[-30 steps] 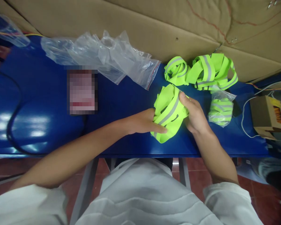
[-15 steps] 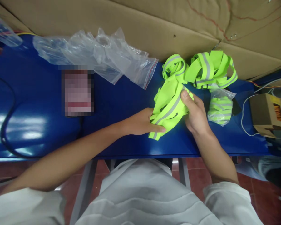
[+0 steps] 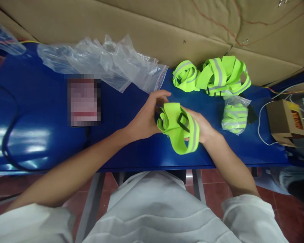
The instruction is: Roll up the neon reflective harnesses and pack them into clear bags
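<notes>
A neon yellow-green reflective strap with a grey stripe and a black buckle is bunched in loops above the blue table. My right hand grips it from the right, its fingers mostly hidden behind the loops. On the other side, my left hand is cupped beside the bundle with fingers apart; its thumb side meets the strap's left end. Behind the hands lie a rolled strap and a larger pile of straps. To the right is a clear bag of folded strap.
Clear zip bags lie along the back of the blue table. A blurred-out pinkish object sits at left, near a black cable. A small cardboard box and white cable stand at right. Brown cardboard lines the back.
The strap has gone from a long, spread bundle to a compact one, with its buckle now showing. My left hand has loosened its grip and its fingers have opened.
</notes>
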`<state>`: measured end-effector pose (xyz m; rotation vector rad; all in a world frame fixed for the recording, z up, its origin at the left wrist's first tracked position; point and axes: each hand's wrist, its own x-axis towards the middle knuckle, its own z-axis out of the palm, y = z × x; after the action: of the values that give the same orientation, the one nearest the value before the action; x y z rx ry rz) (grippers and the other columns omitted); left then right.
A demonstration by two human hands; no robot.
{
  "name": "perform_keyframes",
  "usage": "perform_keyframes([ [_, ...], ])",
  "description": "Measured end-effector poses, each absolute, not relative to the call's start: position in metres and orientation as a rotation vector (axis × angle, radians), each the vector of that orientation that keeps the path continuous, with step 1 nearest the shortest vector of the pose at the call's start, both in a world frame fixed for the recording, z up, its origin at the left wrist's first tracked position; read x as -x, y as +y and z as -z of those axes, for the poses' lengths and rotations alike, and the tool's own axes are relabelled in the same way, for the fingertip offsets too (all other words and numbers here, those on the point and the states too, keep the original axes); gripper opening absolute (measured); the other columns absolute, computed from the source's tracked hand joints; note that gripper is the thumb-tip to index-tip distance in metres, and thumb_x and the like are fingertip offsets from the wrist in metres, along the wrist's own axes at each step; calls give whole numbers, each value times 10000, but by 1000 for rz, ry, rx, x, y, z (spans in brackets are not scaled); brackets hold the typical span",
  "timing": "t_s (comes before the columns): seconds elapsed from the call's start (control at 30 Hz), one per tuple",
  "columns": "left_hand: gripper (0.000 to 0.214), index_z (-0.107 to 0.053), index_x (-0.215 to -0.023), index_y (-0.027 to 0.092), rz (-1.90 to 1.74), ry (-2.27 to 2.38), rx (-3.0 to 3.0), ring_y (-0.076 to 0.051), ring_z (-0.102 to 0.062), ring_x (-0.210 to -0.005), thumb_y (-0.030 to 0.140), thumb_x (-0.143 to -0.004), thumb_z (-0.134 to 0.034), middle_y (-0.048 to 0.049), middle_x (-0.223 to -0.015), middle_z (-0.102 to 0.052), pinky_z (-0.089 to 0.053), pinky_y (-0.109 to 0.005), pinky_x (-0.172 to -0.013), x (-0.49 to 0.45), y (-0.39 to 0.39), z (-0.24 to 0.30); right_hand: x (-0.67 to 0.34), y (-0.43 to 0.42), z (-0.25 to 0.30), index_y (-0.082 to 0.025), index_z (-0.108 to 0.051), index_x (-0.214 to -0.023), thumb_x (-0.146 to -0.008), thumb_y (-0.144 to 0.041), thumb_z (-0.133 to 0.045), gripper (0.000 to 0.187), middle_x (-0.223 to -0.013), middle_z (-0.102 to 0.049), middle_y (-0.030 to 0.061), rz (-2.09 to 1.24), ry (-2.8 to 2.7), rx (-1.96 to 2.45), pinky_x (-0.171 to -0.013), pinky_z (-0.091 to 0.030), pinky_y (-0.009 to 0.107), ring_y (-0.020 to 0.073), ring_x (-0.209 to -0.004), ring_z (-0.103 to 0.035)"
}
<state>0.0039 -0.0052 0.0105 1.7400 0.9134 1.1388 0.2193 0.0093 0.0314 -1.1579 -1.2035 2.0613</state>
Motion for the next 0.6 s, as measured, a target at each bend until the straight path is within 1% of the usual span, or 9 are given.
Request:
perform_keyframes([
  [0.07, 892, -443, -1495, 293, -1158, 729, -1747, -296, -557, -1377, 380, -747, -920, -131, -1592, -459, -508, -393, -1078, -4, -6, -12, -215, 6, -28, -225, -736, -862, -840, -681, -714, 457, -699, -730, 34, -2165, -1140, 1092, -842, -675, 496, 275, -800, -773],
  [0.1, 826, -492, -1468, 287, -1130, 680, -1733, -306, -535, -1421, 378, -764, -912, -128, -1612, -457, -487, -409, -1124, -4, -7, -14, -214, 5, -25, -228, -716, -826, -805, -676, -744, 449, -694, -727, 34, -2201, -1112, 1070, -841, -674, 493, 276, -797, -771],
  [0.2, 634, -637, -1283, 224, -1025, 707, -1624, -296, -653, -1280, 405, -749, -928, -118, -1384, -667, -514, -398, -1090, -4, -9, -22, -215, 3, -16, -231, -708, -841, -754, -696, -786, 479, -780, -763, 50, -2180, -1110, 1107, -861, -670, 478, 270, -837, -772],
  [0.27, 688, -663, -1216, 195, -997, 797, -1563, -280, -696, -1157, 433, -655, -982, -103, -1252, -721, -549, -372, -1011, -4, -10, -26, -219, 3, -12, -227, -730, -951, -741, -684, -822, 512, -972, -801, 74, -1962, -1230, 1168, -937, -651, 461, 263, -964, -774],
  [0.33, 750, -677, -1186, 183, -1000, 891, -1536, -270, -694, -1111, 444, -570, -1016, -91, -1213, -729, -556, -354, -970, -5, -10, -27, -222, 5, -13, -241, -726, -1126, -774, -648, -830, 549, -1200, -781, 83, -1638, -1382, 1181, -1031, -613, 441, 255, -1128, -747],
  [0.4, 754, -684, -1172, 182, -1027, 961, -1506, -259, -691, -1076, 463, -555, -1014, -78, -1178, -736, -558, -341, -938, -7, -9, -26, -223, 7, -21, -272, -685, -1284, -860, -648, -762, 572, -1334, -738, 74, -1415, -1466, 1155, -1071, -591, 414, 248, -1223, -719],
  [0.47, 725, -685, -1151, 182, -1040, 1023, -1455, -247, -692, -1026, 485, -573, -1001, -64, -1120, -745, -558, -330, -898, -9, -7, -22, -222, 8, -31, -297, -664, -1357, -972, -714, -570, 575, -1349, -735, 56, -1370, -1483, 1149, -1052, -601, 386, 237, -1238, -719],
  [0.53, 705, -685, -1115, 176, -1025, 1075, -1391, -233, -690, -965, 492, -570, -1000, -48, -1044, -746, -555, -315, -846, -11, -5, -19, -219, 7, -39, -296, -702, -1319, -1016, -754, -419, 618, -1327, -748, 39, -1391, -1484, 1146, -1054, -603, 388, 238, -1257, -714],
  [0.6, 701, -684, -1082, 166, -989, 1109, -1328, -218, -679, -910, 489, -550, -1006, -37, -984, -737, -546, -299, -789, -13, -4, -16, -218, 5, -42, -293, -745, -1244, -1025, -720, -449, 564, -1342, -746, 20, -1392, -1490, 1126, -1103, -579, 422, 243, -1308, -687],
])
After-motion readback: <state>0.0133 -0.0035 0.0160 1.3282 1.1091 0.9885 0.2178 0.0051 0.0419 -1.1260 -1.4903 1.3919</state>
